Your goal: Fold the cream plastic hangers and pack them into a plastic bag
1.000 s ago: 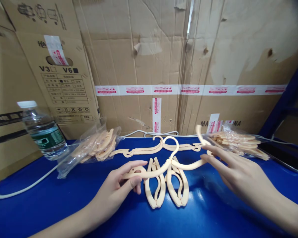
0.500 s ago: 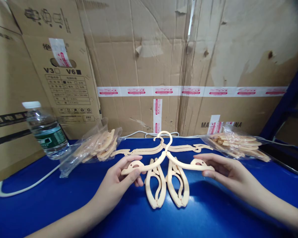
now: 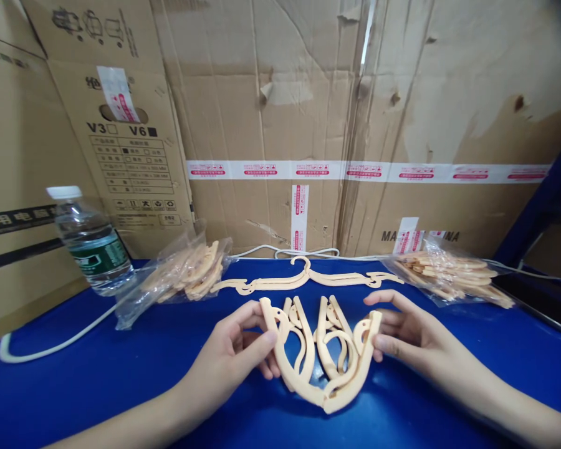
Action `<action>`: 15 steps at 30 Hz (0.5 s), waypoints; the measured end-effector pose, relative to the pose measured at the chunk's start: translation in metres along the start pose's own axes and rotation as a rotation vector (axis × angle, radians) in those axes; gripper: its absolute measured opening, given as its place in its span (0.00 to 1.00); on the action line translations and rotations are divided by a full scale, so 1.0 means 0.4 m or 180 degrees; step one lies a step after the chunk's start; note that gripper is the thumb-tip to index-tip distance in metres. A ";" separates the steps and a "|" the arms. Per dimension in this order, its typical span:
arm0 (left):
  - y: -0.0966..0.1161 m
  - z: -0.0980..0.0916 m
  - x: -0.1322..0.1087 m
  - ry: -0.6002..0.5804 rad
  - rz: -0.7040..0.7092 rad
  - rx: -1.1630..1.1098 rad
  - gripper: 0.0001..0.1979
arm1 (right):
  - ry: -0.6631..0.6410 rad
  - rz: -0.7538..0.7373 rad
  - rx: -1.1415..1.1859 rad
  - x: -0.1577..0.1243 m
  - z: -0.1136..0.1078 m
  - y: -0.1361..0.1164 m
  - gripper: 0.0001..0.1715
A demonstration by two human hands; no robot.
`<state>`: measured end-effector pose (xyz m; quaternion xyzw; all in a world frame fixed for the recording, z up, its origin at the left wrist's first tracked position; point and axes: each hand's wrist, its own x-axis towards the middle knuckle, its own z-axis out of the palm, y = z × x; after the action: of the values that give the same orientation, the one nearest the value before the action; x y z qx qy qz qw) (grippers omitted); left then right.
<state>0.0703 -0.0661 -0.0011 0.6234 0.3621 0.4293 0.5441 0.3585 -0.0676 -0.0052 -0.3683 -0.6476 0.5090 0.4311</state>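
Note:
A cream folding clothes hanger (image 3: 327, 403) is held above the blue table, its two arms bent up into a U with the centre joint lowest. My left hand (image 3: 234, 346) pinches the tip of its left arm between thumb and fingers. The right arm's tip is gripped by my right hand (image 3: 414, 333), whose index finger is raised off it. Behind it, partly covered, lie two folded hangers, the left folded hanger (image 3: 310, 349) and the right folded hanger (image 3: 324, 352). Farther back rests a spread hanger (image 3: 280, 284) with its hook pointing away.
Clear bags of hanger parts lie on both sides, a left bag (image 3: 187, 274) and a right bag (image 3: 449, 274). A water bottle (image 3: 93, 249) stands at the left near a white cable (image 3: 70, 340). A dark phone (image 3: 537, 302) lies far right. Cardboard (image 3: 243, 125) walls the back.
The held hanger was spread with its hook up; now its arms are folded upward and its centre is lower, toward me. Both hands moved slightly inward, still holding the arm tips.

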 end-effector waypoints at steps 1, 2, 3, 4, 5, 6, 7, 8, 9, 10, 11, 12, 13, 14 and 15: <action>0.000 0.002 -0.001 -0.0052 -0.0019 0.0001 0.13 | 0.0042 0.0040 0.0125 0.001 0.001 0.004 0.24; 0.000 0.004 -0.002 -0.0087 -0.0041 -0.0003 0.13 | 0.0084 0.0084 0.0235 0.002 0.002 0.006 0.24; -0.001 0.004 -0.003 -0.0094 -0.0057 -0.0006 0.13 | 0.0135 0.0125 0.0332 0.003 0.003 0.008 0.25; -0.002 0.005 -0.004 -0.0083 -0.0063 -0.0004 0.13 | 0.0184 0.0166 0.0411 0.002 0.004 0.009 0.25; -0.002 0.006 -0.005 -0.0065 -0.0056 0.0006 0.13 | 0.0227 0.0197 0.0476 0.001 0.006 0.008 0.24; -0.003 0.006 -0.006 -0.0054 -0.0040 0.0020 0.13 | 0.0242 0.0212 0.0522 -0.001 0.009 0.007 0.23; -0.003 0.007 -0.007 -0.0052 -0.0020 0.0040 0.13 | 0.0224 0.0210 0.0540 -0.004 0.013 0.005 0.21; -0.003 0.007 -0.008 -0.0057 0.0000 0.0056 0.12 | 0.0158 0.0196 0.0525 -0.007 0.018 0.001 0.20; -0.003 0.008 -0.009 -0.0062 0.0017 0.0074 0.12 | 0.0043 0.0180 0.0472 -0.011 0.023 -0.003 0.17; -0.002 0.008 -0.009 -0.0079 0.0022 0.0090 0.11 | -0.0099 0.0171 0.0387 -0.015 0.028 -0.008 0.15; -0.002 0.009 -0.009 -0.0094 0.0024 0.0102 0.11 | -0.0258 0.0169 0.0272 -0.020 0.033 -0.014 0.14; -0.001 0.009 -0.009 -0.0107 0.0022 0.0114 0.11 | -0.0404 0.0166 0.0131 -0.025 0.038 -0.021 0.12; -0.001 0.008 -0.009 -0.0111 0.0022 0.0127 0.10 | -0.0511 0.0148 -0.0032 -0.030 0.043 -0.028 0.12; -0.002 0.008 -0.009 -0.0109 0.0023 0.0139 0.10 | -0.0589 0.0109 -0.0226 -0.035 0.046 -0.035 0.12; -0.002 0.008 -0.009 -0.0103 0.0026 0.0152 0.10 | -0.0621 0.0038 -0.0447 -0.039 0.048 -0.042 0.11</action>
<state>0.0718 -0.0705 -0.0026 0.6445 0.3608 0.4126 0.5331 0.3456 -0.0920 0.0060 -0.3501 -0.7184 0.4983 0.3362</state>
